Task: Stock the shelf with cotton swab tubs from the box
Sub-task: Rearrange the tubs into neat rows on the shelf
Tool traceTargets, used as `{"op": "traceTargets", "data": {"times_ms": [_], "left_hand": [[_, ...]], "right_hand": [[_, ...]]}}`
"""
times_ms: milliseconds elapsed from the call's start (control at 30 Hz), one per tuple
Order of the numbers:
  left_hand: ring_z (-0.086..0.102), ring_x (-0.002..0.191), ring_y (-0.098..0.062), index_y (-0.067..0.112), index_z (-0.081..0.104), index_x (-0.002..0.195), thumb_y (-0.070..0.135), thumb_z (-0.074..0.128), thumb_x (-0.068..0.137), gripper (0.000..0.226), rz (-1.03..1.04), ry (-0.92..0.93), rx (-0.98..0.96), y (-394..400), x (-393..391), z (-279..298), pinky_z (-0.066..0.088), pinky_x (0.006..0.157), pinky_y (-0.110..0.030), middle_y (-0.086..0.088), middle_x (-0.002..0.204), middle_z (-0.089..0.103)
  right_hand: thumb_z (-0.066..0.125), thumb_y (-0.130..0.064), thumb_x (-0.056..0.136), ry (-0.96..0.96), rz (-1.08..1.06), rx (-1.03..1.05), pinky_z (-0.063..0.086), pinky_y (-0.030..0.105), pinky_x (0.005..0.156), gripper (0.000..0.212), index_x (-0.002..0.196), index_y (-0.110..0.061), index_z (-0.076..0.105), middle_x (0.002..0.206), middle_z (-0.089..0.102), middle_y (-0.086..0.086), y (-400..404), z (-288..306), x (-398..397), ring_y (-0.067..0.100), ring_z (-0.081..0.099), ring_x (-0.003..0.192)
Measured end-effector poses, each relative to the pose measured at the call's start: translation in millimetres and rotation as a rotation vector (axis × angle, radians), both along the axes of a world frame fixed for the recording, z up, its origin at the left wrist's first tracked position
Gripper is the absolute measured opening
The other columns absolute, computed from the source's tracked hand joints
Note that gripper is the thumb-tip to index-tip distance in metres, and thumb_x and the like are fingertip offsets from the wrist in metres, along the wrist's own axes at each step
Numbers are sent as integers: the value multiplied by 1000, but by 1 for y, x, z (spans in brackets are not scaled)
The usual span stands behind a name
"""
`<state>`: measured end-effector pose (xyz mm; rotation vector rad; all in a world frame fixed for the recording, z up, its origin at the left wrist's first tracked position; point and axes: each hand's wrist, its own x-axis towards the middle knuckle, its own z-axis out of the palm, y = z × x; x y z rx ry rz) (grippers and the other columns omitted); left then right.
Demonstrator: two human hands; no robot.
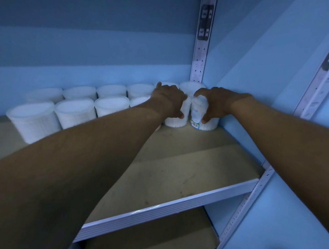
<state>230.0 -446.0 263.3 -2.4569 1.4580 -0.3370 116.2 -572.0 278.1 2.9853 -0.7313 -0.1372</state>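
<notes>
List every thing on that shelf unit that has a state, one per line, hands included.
Left hand: grips a tub standing on the shelf.
Right hand: grips the barcode tub by the side wall.
Other tubs: upright, lids on, in two rows along the back.
Shelf: front part bare.
Lower shelf: nothing seen on it.

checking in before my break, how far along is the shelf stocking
Done: two rows of white cotton swab tubs already stand along the back of the shelf. In hand: at the right corner, the left hand grips one tub and the right hand grips a labelled tub, both bottoms on the board. Left: the front of the shelf is bare. The box is out of view, so the remaining count is unknown.
</notes>
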Motion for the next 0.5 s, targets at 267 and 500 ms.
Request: {"op": "traceTargets", "data": {"times_ms": [267, 500], "left_hand": [[53, 127, -28, 28, 45, 147, 60, 56, 92, 65, 16, 10, -22, 11, -24, 7, 35, 109, -42, -6, 138, 55], [51, 129, -25, 31, 47, 145, 64, 57, 88, 66, -18, 19, -42, 24, -43, 10, 26, 115, -43, -5, 139, 55]], "right_hand": [[89, -40, 66, 24, -11, 24, 49, 43, 97, 108, 152, -32, 23, 136, 50, 11, 12, 3, -17, 30, 55, 118], [91, -38, 64, 68, -12, 1, 50, 45, 98, 115, 154, -29, 21, 136, 48, 8, 23, 7, -36, 30, 55, 120]]}}
